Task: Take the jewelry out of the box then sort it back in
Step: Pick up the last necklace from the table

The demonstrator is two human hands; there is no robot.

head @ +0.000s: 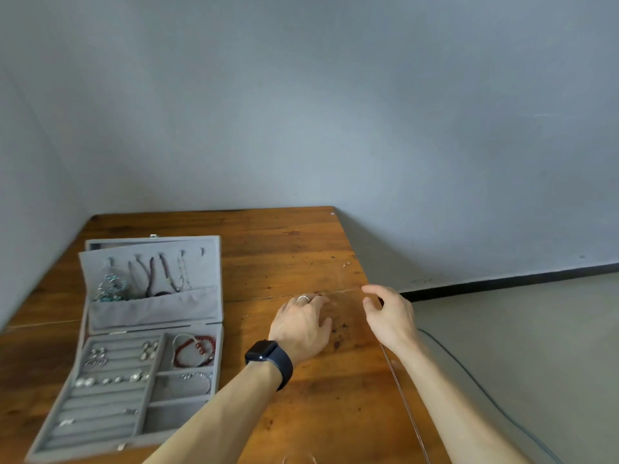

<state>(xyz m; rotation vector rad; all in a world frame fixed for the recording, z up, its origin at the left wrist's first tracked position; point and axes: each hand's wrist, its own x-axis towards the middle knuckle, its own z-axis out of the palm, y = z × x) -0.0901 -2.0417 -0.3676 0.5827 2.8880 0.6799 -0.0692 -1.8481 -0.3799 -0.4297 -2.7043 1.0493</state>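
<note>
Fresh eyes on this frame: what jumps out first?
The open grey jewelry box on the left of the wooden table, with necklaces hanging in its lid and a red bracelet in an upper right compartment. Then two hands over the wood to its right: the left hand with a ring and black watch, and the right hand near the table's edge.

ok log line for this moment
jewelry box open, jewelry inside | left hand on table | right hand hovering, nothing visibly held
</note>
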